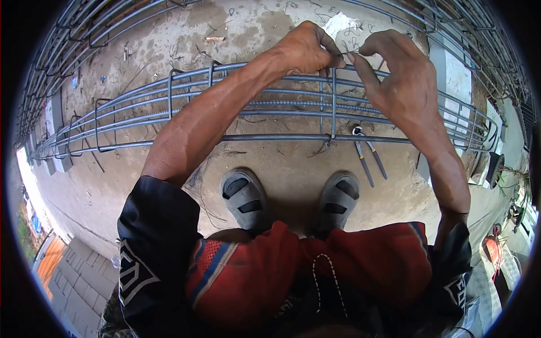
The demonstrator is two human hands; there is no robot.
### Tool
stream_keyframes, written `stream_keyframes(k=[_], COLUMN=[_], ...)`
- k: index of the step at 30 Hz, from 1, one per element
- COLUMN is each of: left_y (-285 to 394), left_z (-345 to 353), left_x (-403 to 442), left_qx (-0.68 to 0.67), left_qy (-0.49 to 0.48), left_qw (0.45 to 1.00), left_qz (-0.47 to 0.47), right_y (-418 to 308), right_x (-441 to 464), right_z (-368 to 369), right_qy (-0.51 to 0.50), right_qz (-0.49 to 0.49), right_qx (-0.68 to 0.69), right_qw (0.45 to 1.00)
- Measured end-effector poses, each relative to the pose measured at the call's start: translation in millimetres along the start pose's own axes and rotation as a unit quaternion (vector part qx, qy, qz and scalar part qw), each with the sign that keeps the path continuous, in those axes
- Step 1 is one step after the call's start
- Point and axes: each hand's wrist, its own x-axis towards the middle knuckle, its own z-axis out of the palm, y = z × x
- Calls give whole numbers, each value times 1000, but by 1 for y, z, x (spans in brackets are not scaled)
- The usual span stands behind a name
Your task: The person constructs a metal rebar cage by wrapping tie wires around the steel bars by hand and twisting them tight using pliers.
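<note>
Across the middle of the scene, a long cage (276, 137) of steel bars is laid out from left to right over the concrete floor (287, 160), its bars ringed by squared stirrups (333, 110). At its far side, just right of centre, a thin wire (346, 53) is held near the far bar, close to the far end of one stirrup. By the left hand (309, 49), reached in over the cage, the wire is clamped, thumb and fingers being drawn together. At the wire's right-hand end, the right hand (403, 70) is curved inward, thumb and forefinger brought close to each other; whether this grip is pinched on the wire cannot be told.

Right of centre, at the near side of the cage, a pair of pincers (366, 167) is seen, its head set just past the nearest bar and its dark handles, marked with yellow, spread toward the near right. Farther left and nearer, grey sandals (246, 196) are worn on both feet. Beyond the cage, the floor is strewn with scraps of wire (200, 56), and a white patch (341, 23) is seen past the hands. More steel bars (468, 28) are massed at the far right.
</note>
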Motion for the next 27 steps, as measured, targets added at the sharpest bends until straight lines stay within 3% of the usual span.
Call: stream_keyframes(k=[2, 5, 8, 14, 17, 20, 23, 24, 27], left_y=[2, -4, -3, -8, -6, -7, -3, -1, -3], left_z=[-2, 1, 2, 2, 1, 2, 0, -2, -1], left_x=[2, 4, 3, 5, 5, 2, 1, 2, 7], left_qx=[-29, -43, -27, -17, -12, -18, -26, -24, -22], left_qy=[3, 6, 6, 34, 20, 10, 14, 6, -7], left_qw=[1000, 999, 1000, 999, 1000, 1000, 999, 999, 998], left_qz=[-9, -18, -10, -8, -11, -17, -35, -44, -67], right_y=[-27, -41, -46, -18, -2, 10, -3, -15, -30], right_x=[-16, -23, -21, -2, -8, -26, -38, -41, -53], right_z=[11, 42, 48, 35, 32, 61, 71, 66, 44], right_qy=[110, -50, -119, -99, -59, 74, 162, 154, 170], right_qz=[-13, 71, 12, -15, -2, 13, 33, 87, 77], right_qx=[-26, -63, -135, -82, 15, 48, -36, 8, 26], right_qw=[994, 994, 984, 992, 998, 996, 986, 984, 982])
